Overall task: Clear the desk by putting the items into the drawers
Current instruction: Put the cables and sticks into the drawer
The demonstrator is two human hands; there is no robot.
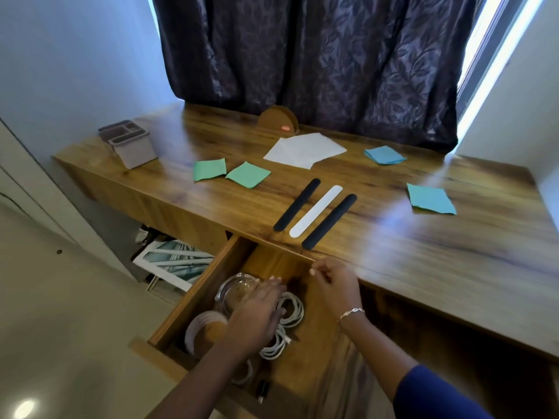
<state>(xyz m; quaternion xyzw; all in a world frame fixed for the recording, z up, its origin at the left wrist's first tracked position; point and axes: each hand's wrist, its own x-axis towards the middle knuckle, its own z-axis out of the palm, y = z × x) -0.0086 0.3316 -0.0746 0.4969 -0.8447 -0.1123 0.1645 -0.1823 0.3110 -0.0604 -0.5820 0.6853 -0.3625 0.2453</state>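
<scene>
The drawer [193, 297] under the wooden desk [423, 246] stands pulled out. Inside it lie a clear glass jar [233, 290], a coiled white cable [289, 316] and a white ring-shaped item [198, 326]. My left hand [257, 313] reaches into the drawer, fingers straight, resting over the jar and cable. My right hand [332, 284] hovers at the desk's front edge with fingers loosely curled, holding nothing. On the desk lie two black strips [298, 204] [329, 220] with a white strip [316, 210] between them, green paper squares [248, 174], blue squares [431, 198] and white sheets [304, 150].
A grey organizer box [128, 143] stands at the desk's left end. A wooden half-round holder [278, 120] sits at the back by the dark curtain [317, 55]. Framed pictures [172, 263] lean on the floor under the desk. A small black object [263, 390] lies at the drawer's front.
</scene>
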